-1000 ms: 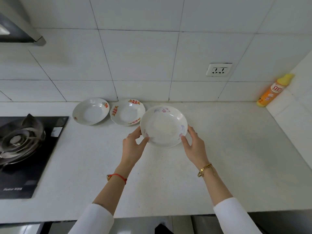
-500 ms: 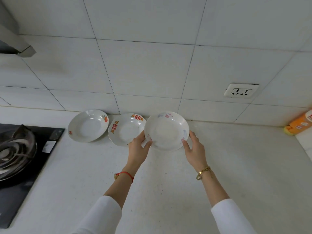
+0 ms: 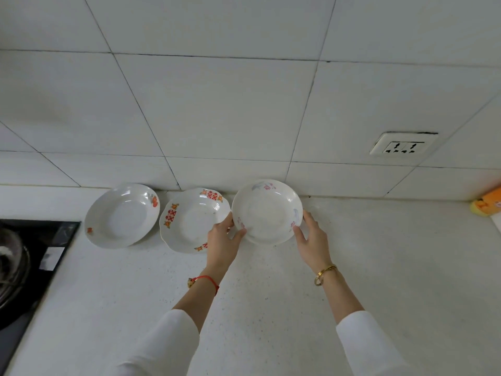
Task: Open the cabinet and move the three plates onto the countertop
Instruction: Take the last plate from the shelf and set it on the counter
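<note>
Against the tiled wall, at the back of the counter (image 3: pixel 271 308), both hands grip the pink-flowered plate (image 3: pixel 267 212) by its rim: the left hand (image 3: pixel 223 244) pinches the near-left edge with the thumb over the lip, the right hand (image 3: pixel 311 240) clasps the near-right edge. Whether the plate's base already touches the counter or hangs just above it cannot be told from this angle; it looks tilted a little toward the camera

Just to its left lies the scalloped plate (image 3: pixel 191 221) with red characters, and the left hand sits over that plate's near-right rim. Here is the likeliest trouble: if the held plate comes down too far left, its edge may land on the scalloped rim, clink, chip, or rest crooked and slide. Letting go with one hand before the base is flat could also tip it, since glazed rims are slippery. Pushed too far back, it would knock the wall

Count: three plates in all, two resting on the counter, namely the scalloped one and the orange-fruit plate (image 3: pixel 122 215) further left, and one in the hands. One stove (image 3: pixel 32 267) at the left edge, one wall socket (image 3: pixel 403 144), one orange bottle (image 3: pixel 486 204) at the far right, two hands, one bracelet on each wrist
</note>
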